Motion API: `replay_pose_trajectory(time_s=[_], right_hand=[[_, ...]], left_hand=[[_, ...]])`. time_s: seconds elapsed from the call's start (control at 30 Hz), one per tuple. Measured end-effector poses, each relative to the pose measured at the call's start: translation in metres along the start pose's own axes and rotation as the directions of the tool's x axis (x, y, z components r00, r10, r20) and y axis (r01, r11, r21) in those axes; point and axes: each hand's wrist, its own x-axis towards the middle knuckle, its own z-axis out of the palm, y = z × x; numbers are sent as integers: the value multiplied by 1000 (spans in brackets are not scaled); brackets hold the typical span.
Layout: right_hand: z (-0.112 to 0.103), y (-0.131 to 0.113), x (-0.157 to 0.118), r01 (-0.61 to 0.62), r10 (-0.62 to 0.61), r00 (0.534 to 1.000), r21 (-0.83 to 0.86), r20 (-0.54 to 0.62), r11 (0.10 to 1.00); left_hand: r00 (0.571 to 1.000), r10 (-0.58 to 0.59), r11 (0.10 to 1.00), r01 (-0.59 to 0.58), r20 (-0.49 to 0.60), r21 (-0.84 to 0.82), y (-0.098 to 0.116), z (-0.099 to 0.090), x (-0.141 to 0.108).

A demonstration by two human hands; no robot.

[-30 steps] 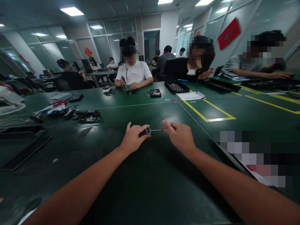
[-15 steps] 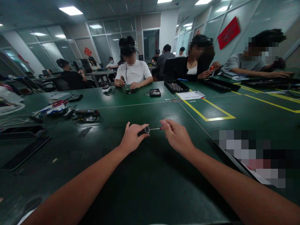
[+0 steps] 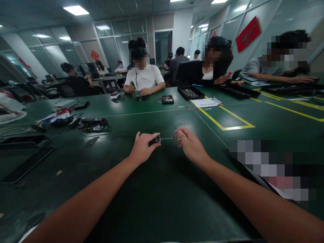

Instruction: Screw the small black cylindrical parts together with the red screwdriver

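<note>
Between the thumb and fingers of my left hand (image 3: 142, 148) is a small black cylinder (image 3: 157, 139) with a round, silvery open end turned toward me and to the right. My right hand (image 3: 191, 143) pinches a screwdriver (image 3: 175, 138) with a reddish see-through handle. Its thin metal shaft runs left, and the tip meets the cylinder's end; whether it sits inside cannot be made out. Both hands are held over the green table (image 3: 162, 202), close to each other. My right fingers partly cover the handle.
Cables and tools (image 3: 93, 125) lie at the left, beside a flat black panel (image 3: 27, 165). A small parts box (image 3: 167, 99) and a black tray (image 3: 190, 92) stand farther back. Papers (image 3: 273, 182) lie at right. A person in white (image 3: 145, 76) works opposite.
My right fingers have shifted slightly right and loosened on the handle, so more of the reddish handle shows. My left hand and the cylinder have stayed nearly in place.
</note>
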Motion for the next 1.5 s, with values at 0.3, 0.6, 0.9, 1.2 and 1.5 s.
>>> replay_pose_trajectory(time_s=[0.3, 0.6, 0.9, 1.2, 1.5], right_hand=[[-3, 7, 11, -95, 181, 958, 353, -221, 931], [3, 8, 8, -45, 71, 980, 141, -186, 989], [-5, -8, 0, 18, -51, 983, -180, -178, 983], [-4, -21, -11, 189, -277, 950, -446, -142, 875], [-8, -24, -9, 136, -267, 948, -537, -174, 833]], left_hand=[[987, -30, 993, 12, 155, 117, -10, -3, 3], [997, 33, 998, -37, 71, 47, 3, -4, 0], [999, 36, 999, -36, 29, 12, 1, 1, -1], [999, 38, 999, -38, 19, -22, 4, -1, -2], [998, 64, 998, -64, 23, -23, 5, -2, -2]])
